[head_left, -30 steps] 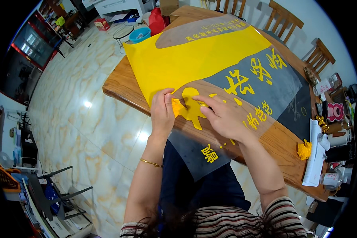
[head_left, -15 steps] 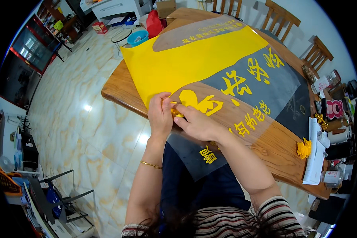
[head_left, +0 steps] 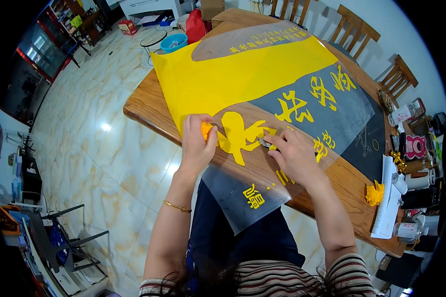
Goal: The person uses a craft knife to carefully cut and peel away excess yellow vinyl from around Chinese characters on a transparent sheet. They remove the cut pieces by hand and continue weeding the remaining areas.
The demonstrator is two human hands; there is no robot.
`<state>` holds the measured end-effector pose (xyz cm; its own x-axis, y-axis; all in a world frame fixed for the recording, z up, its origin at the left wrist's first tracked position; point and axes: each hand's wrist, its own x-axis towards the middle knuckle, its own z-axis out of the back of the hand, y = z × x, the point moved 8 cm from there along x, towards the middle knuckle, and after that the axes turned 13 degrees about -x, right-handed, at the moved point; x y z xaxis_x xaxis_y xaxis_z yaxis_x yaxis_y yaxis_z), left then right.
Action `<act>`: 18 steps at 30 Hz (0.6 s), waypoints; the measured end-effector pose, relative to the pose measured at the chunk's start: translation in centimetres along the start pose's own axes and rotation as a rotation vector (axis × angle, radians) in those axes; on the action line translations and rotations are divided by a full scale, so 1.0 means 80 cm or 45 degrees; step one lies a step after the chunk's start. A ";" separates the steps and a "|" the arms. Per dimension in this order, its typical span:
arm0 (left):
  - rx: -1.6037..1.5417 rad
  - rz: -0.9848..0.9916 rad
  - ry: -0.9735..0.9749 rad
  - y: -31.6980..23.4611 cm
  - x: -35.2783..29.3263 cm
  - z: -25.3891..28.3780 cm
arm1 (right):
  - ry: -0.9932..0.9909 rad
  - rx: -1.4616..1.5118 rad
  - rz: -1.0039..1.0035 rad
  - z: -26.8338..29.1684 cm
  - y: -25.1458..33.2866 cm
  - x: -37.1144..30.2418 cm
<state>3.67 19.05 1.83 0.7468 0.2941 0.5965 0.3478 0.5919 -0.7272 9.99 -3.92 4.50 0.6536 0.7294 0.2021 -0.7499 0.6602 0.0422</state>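
A yellow vinyl sheet (head_left: 208,81) on a clear backing lies across the wooden table, with yellow cut-out characters (head_left: 294,106) stuck along it. My left hand (head_left: 195,143) is closed around a crumpled yellow vinyl scrap (head_left: 206,129), by the sheet's near left part. In my right hand (head_left: 298,154), pinched between thumb and fingers, is a small knife (head_left: 265,143) with a grey metal tip and some yellow. Its tip is at a large yellow cut-out shape (head_left: 235,129). The clear backing (head_left: 233,198) hangs over the table's near edge above my lap.
A yellow scrap ball (head_left: 374,193), white papers (head_left: 387,205) and plastic bottles stand along the table's right side. Wooden chairs (head_left: 354,29) line the far side. A blue basin (head_left: 173,43) and a red bag (head_left: 195,25) are beyond the left corner.
My hands have moved apart. The right one has gone right to the large shape with the knife; the left keeps the scrap. The clear backing and characters near me show more.
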 end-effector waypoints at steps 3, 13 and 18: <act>-0.001 0.033 -0.006 -0.006 0.001 -0.001 | -0.062 -0.033 -0.001 -0.001 0.000 0.000; 0.076 -0.068 0.177 0.003 -0.001 -0.010 | -0.131 -0.046 0.005 0.000 -0.003 0.006; 0.101 -0.041 0.137 -0.009 0.003 -0.007 | -0.109 -0.089 -0.002 -0.002 -0.001 0.007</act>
<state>3.91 18.28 2.32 0.7940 0.1940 0.5762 0.3300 0.6585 -0.6764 10.45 -3.53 4.45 0.6414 0.7121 0.2854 -0.7378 0.6746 -0.0251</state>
